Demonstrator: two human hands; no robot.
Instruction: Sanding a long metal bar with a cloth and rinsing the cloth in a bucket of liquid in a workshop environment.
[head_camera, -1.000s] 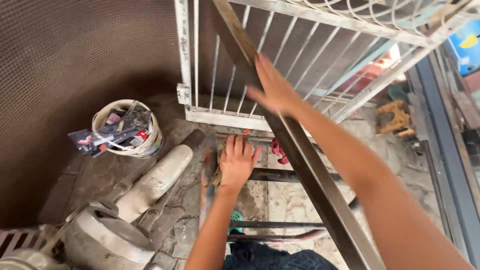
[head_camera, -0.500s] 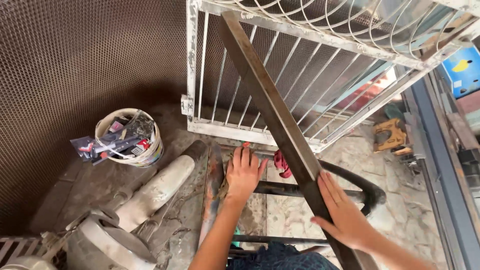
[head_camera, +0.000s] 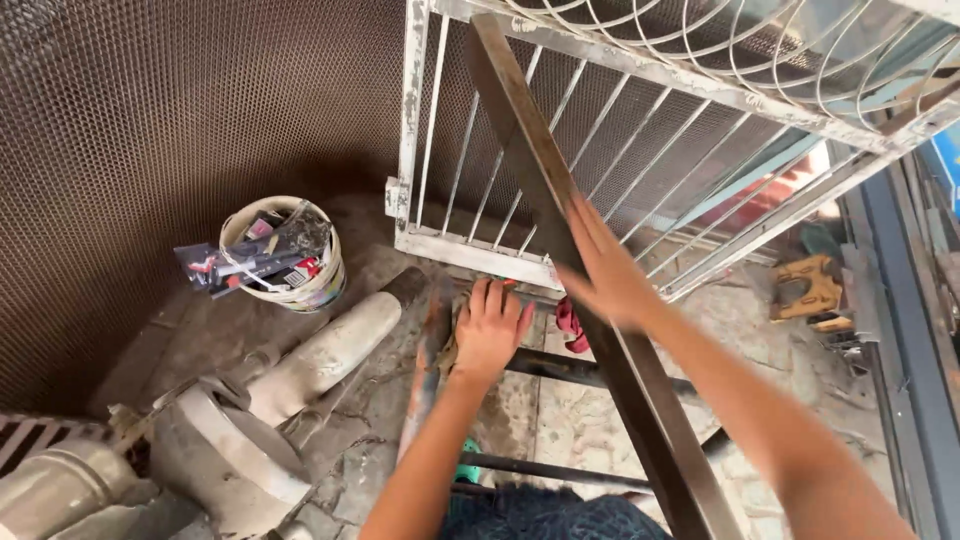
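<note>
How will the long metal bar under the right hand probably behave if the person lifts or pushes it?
The metal bar looks straight and thick, so it is probably stiff and rather heavy. It leans against the white grille, with the right hand on it, so a sideways push might make it slide along the grille. Its flat faces make rolling unlikely.

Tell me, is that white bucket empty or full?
Full: the bucket stands upright, with tools and packets sticking out over its rim.
</note>
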